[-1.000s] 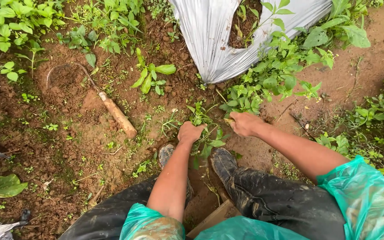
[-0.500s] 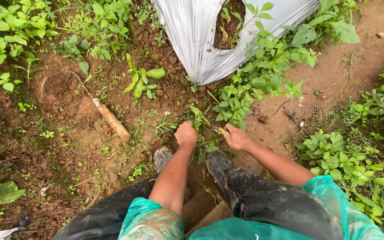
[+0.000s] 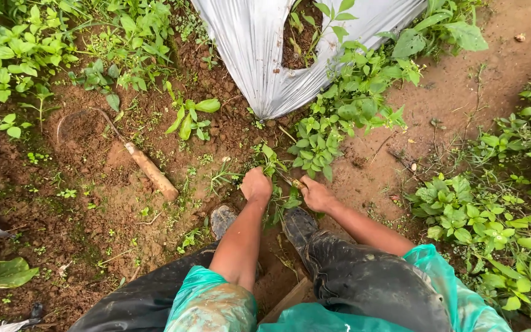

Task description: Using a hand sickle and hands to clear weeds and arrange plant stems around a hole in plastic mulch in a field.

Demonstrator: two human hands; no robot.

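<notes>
Two hands work low in the soil: the left hand [image 3: 256,185] is clenched on a weed [image 3: 270,161], the right hand [image 3: 316,195] grasps weed stems [image 3: 294,182] beside the boots [image 3: 299,222].
</notes>
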